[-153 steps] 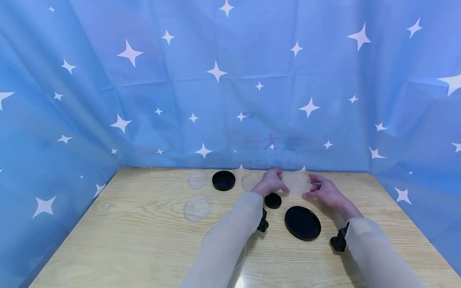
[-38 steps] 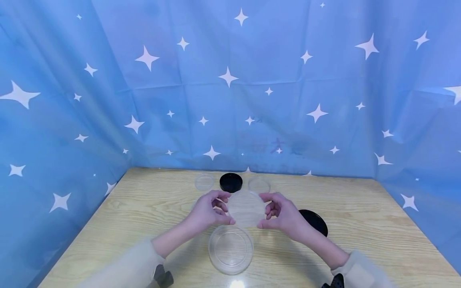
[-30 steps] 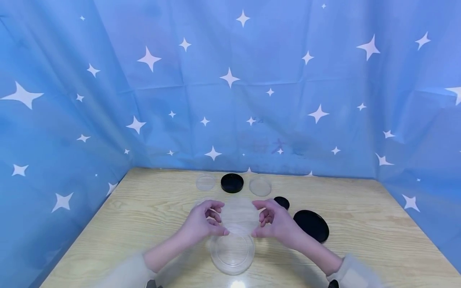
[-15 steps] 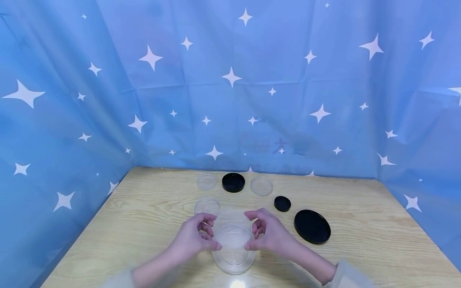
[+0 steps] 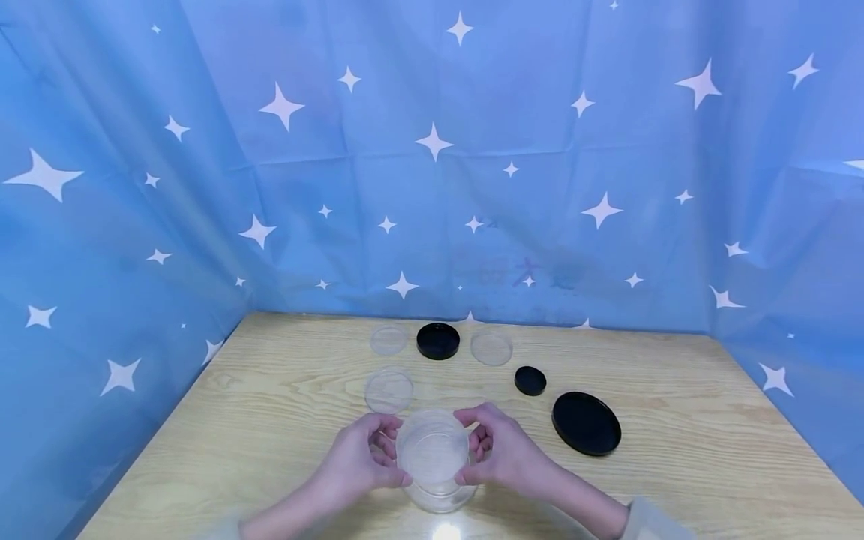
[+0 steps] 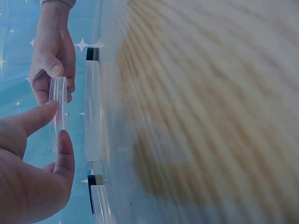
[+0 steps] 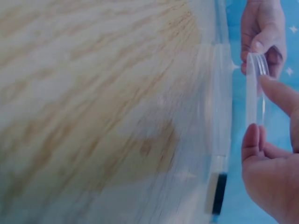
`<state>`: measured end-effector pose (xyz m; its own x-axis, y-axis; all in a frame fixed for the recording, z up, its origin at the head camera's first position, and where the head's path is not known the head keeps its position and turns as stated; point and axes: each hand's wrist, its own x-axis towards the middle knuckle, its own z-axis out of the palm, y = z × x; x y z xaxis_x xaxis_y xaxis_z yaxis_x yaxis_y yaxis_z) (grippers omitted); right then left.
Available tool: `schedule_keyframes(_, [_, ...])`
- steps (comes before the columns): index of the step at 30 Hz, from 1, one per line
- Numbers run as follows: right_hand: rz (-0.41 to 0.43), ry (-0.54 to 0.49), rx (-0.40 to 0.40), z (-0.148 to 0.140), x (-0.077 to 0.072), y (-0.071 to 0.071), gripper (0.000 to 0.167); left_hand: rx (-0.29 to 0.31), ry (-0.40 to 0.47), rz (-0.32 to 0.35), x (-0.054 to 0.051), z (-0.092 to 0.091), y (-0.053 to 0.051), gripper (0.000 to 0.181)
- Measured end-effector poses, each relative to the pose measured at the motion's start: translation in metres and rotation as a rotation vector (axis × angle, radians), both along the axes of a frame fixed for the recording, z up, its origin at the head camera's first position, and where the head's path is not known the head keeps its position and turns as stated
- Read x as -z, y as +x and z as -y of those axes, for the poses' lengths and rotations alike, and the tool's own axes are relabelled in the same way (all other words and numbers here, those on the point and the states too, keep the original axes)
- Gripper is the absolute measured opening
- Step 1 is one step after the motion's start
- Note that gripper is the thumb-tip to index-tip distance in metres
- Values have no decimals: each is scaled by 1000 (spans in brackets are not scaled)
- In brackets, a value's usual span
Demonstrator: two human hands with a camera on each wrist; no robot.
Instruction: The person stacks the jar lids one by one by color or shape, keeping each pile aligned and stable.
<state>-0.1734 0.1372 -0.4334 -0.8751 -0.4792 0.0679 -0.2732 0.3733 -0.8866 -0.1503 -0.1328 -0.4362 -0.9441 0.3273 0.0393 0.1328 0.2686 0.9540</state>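
Both hands hold a clear, shallow round plastic dish (image 5: 432, 448) between them by its edges. My left hand (image 5: 361, 454) pinches its left side with thumb and fingers; my right hand (image 5: 505, 452) does the same on the right. A larger clear round dish (image 5: 440, 502) lies on the table directly underneath, partly hidden in the head view. In the left wrist view the held dish (image 6: 59, 88) is seen edge-on, with a gap between it and the larger dish (image 6: 93, 112). The right wrist view also shows the held dish (image 7: 252, 93) gripped from both sides.
Behind the hands lie a clear disc (image 5: 388, 390), a smaller clear disc (image 5: 388, 340), a black round dish (image 5: 438, 341) and another clear disc (image 5: 491, 347). To the right are a small black disc (image 5: 529, 380) and a large black one (image 5: 586, 423). A blue curtain (image 5: 432, 187) hangs behind the wooden table.
The hands reached the clear dish at the back of the table, lifted it and brought it forward. Over the last second it has come nearer and over the larger clear dish.
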Motion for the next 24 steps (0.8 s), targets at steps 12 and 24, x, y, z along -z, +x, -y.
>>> schedule_keyframes(12, [20,56,-33,1,5,3,77,51,-77,-40,5,4,1,70])
schedule_keyframes(24, [-4,97,-38,0,5,2,77,64,-68,-45,9,4,-5,68])
